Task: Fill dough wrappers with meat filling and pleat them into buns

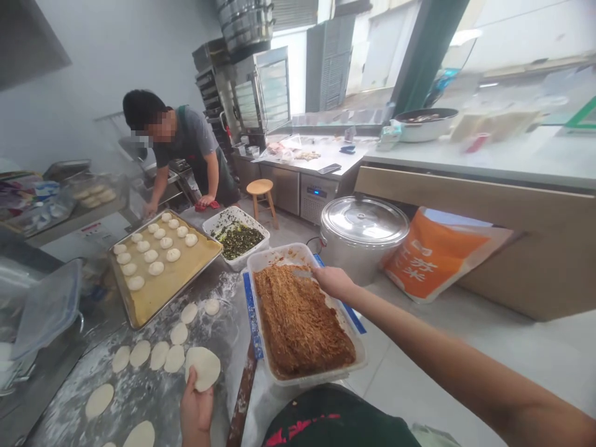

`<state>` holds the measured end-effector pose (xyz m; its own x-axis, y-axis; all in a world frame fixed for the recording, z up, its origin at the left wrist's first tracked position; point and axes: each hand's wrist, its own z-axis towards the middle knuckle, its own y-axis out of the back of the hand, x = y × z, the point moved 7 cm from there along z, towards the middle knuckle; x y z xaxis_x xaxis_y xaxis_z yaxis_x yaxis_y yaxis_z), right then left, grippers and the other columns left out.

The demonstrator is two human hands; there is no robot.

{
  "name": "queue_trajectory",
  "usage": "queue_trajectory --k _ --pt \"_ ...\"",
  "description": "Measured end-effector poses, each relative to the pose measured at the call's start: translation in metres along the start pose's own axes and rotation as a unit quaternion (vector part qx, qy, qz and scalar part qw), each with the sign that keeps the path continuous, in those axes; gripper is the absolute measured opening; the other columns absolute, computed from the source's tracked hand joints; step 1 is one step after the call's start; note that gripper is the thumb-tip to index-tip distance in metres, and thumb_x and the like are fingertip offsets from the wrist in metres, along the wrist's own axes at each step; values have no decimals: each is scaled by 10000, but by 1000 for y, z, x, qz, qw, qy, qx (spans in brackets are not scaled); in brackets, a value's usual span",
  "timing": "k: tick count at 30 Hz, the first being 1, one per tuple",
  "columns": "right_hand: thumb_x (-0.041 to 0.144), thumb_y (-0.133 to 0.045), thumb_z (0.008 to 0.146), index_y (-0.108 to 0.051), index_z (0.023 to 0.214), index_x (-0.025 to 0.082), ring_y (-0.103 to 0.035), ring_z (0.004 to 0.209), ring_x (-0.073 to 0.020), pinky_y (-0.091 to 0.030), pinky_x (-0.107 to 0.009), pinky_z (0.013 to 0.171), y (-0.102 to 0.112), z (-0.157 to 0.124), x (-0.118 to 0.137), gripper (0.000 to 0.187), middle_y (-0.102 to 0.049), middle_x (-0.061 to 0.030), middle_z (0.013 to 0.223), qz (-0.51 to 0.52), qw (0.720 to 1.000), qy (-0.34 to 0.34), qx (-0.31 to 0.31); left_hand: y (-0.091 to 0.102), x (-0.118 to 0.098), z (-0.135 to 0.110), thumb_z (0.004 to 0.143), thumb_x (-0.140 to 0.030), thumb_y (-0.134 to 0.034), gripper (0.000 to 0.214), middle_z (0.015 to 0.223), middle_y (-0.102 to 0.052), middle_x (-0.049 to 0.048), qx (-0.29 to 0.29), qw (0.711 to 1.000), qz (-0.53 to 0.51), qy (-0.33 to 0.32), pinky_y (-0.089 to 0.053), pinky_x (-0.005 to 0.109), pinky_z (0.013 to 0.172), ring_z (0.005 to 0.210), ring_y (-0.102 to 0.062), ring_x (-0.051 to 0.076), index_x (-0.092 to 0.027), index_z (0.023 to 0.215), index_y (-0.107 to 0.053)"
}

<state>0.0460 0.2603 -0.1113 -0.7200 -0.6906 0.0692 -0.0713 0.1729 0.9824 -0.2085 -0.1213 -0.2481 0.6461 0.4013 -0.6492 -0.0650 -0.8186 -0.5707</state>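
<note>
My left hand (196, 406) holds a round flat dough wrapper (203, 367) over the floured steel table (139, 391). My right hand (331, 282) reaches across to the far end of a white tub of brown shredded filling (298, 323) and grips a pale utensil (302, 273) that lies in the filling. Several more flat dough rounds (158, 355) lie on the flour to the left of my left hand. A wooden rolling pin (242, 397) lies along the table edge beside the tub.
A lined baking tray (177, 279) carries several filled buns. A white tub of chopped greens (239, 239) sits behind it. Another person (186, 149) leans on the far counter. A steel pot (361, 239), an orange bag (433, 261) and a wooden stool (261, 192) stand on the floor.
</note>
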Motion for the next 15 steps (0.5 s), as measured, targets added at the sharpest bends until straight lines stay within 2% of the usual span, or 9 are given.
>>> queue_trajectory --k 4,9,11,15 --pt "191 -344 826 -615 896 125 -605 815 -235 -432 -309 667 -1 52 12 287 -640 -151 885 -5 1000 10 -6 -34 -15 -26 839 -169 -442 302 1010 -646 22 71 995 -33 -64 -489 280 823 954 -580 157 -261 1104 -553" --pt "223 -382 803 -645 846 130 -609 734 -208 -429 -282 641 -11 80 30 282 -654 -126 835 -1 999 53 -8 -76 -20 -58 856 -332 -403 397 1226 -500 80 167 980 -99 -41 -421 362 908 1132 -437 222 -250 1244 -427" --pt "249 -378 810 -644 853 137 -604 705 -199 -422 -274 627 -14 80 32 291 -657 -113 798 -2 997 76 -15 -83 -19 -60 861 -308 -394 385 1229 -494 81 170 979 -105 -37 -416 366 909 1137 -426 228 -249 1239 -434" --pt "222 -390 798 -605 992 145 -589 651 -187 -403 -262 594 -19 75 29 299 -651 -92 718 -8 991 128 -30 -87 -8 -48 853 -236 -410 301 1143 -566 91 115 991 -66 -25 -442 328 879 1087 -478 224 -215 1110 -564"
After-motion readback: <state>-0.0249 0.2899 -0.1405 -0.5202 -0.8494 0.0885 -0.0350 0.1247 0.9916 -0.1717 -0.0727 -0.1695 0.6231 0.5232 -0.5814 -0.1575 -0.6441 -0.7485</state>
